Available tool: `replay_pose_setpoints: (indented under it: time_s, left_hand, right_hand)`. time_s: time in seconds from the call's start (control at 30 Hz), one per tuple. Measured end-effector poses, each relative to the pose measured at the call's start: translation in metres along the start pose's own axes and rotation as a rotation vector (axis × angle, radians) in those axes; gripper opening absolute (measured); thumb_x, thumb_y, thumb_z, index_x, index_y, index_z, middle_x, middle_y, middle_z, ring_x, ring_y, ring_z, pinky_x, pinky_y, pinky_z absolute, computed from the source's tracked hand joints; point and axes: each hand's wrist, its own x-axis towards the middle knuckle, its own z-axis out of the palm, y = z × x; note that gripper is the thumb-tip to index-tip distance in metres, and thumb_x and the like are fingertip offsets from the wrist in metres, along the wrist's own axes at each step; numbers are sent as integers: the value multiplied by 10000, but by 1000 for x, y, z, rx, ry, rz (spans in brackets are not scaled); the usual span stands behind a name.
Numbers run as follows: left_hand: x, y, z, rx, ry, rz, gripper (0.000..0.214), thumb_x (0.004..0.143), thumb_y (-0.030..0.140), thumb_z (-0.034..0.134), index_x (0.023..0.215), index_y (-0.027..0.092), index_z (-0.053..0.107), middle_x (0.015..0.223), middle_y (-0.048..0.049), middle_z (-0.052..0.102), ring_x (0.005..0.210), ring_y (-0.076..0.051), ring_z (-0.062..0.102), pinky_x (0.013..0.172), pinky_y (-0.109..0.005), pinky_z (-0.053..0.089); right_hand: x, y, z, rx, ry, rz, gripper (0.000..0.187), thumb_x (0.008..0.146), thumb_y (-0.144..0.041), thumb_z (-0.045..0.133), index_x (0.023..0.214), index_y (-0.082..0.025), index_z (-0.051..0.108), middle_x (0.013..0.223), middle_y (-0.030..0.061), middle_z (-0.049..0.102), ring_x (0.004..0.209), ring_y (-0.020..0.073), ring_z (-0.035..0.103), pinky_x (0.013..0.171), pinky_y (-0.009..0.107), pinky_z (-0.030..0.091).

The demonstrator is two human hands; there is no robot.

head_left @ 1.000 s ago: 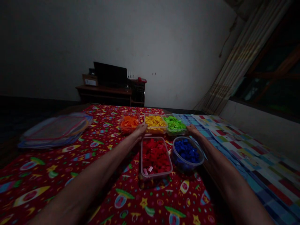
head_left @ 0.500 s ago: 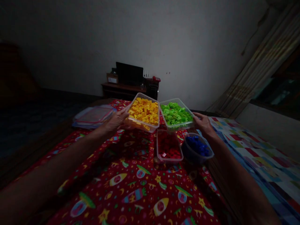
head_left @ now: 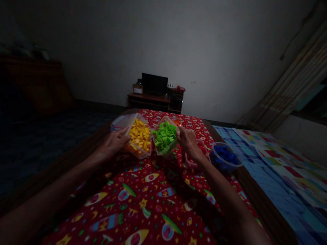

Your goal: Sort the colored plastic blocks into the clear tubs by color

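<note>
My left hand [head_left: 116, 141] grips the outer side of a clear plastic container of yellow building bricks [head_left: 140, 136], which tilts inward. A second clear container, filled with green building bricks [head_left: 165, 136], is held at its right side by my right hand [head_left: 188, 141] and tilts too. The two containers are side by side, their near corners almost touching. Partly behind my right wrist stands a container of red bricks [head_left: 201, 147]. To its right is a round tub of blue bricks [head_left: 226, 154]. Something orange [head_left: 176, 123] shows just behind the green container.
A red cloth with rockets and stars [head_left: 143, 190] covers the wooden surface. Stacked lids [head_left: 117, 123] lie partly hidden behind the yellow container. A monitor [head_left: 154, 84] stands on a low desk at the wall. Patterned bedding [head_left: 268, 163] spreads along the right.
Both containers have moved left and lower over the cloth, tilting more steeply. My right hand now passes in front of the red container. The view has turned left.
</note>
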Motion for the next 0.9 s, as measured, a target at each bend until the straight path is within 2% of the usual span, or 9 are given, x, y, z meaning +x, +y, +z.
replay_pose_setpoints:
  time_s: [0.07, 0.13, 0.23, 0.33, 0.43, 0.57, 0.63, 0.7, 0.9]
  left_hand:
    - [1, -9, 6, 224, 2, 64, 698, 685, 484, 593, 1275, 110, 589, 739, -48, 657, 683, -240, 617, 583, -291, 489]
    - [0, -11, 13, 413, 34, 108, 664, 716, 501, 576, 1278, 147, 594, 762, -61, 628, 737, -265, 613, 646, -321, 483]
    - [-5, 0, 22, 612, 66, 154, 626, 759, 523, 565, 1303, 212, 571, 918, -92, 608, 813, -277, 608, 696, -336, 473]
    - [-11, 19, 27, 759, 55, 144, 625, 774, 535, 568, 1313, 218, 551, 1008, -109, 586, 833, -280, 611, 696, -332, 475]
    - [-16, 32, 28, 829, 65, 136, 584, 803, 508, 559, 1295, 194, 550, 1030, -130, 579, 854, -293, 613, 696, -337, 482]
    - [-20, 32, 29, 878, 128, 209, 576, 809, 453, 584, 1308, 176, 513, 1061, -143, 551, 906, -304, 603, 747, -356, 484]
    - [-22, 30, 29, 894, 166, 244, 596, 796, 445, 605, 1314, 169, 502, 1076, -146, 531, 947, -314, 588, 776, -367, 480]
    - [-24, 28, 29, 903, 183, 264, 584, 797, 436, 609, 1305, 167, 506, 1073, -143, 517, 968, -314, 575, 787, -367, 477]
    - [-31, 20, 20, 913, 145, 255, 555, 828, 429, 580, 1305, 160, 492, 1040, -128, 485, 908, -280, 566, 761, -350, 479]
  right_hand:
    - [-1, -12, 4, -54, -55, 21, 320, 932, -248, 381, 1125, -136, 610, 876, 106, 682, 761, 182, 608, 683, 259, 397]
    - [1, -26, 8, -94, -89, 25, 321, 935, -253, 388, 1150, -136, 596, 914, 129, 672, 789, 208, 620, 694, 286, 422]
    - [2, -50, 18, -113, -72, -64, 311, 924, -196, 390, 1152, -147, 596, 988, 161, 647, 839, 249, 627, 707, 336, 461]
    - [-1, -73, 34, -72, -54, -148, 327, 913, -163, 385, 1162, -145, 597, 1029, 184, 630, 869, 274, 618, 696, 368, 492]
    - [-10, -88, 51, 4, -12, -227, 369, 915, -172, 388, 1241, -121, 554, 1100, 216, 614, 994, 308, 582, 792, 437, 494]
    - [-24, -95, 67, 159, 65, -309, 502, 902, -189, 437, 1399, -133, 398, 1382, 221, 449, 1285, 331, 389, 1040, 553, 321]
    - [-29, -95, 72, 194, 76, -304, 518, 902, -163, 425, 1417, -141, 371, 1475, 212, 332, 1360, 330, 293, 1076, 554, 272]
    - [-30, -96, 75, 191, 75, -286, 507, 898, -108, 398, 1403, -141, 389, 1503, 218, 275, 1379, 325, 272, 1076, 547, 279]
    - [-27, -99, 72, 158, 113, -366, 479, 895, -62, 381, 1352, -185, 459, 1463, 175, 377, 1369, 291, 320, 1059, 517, 345]
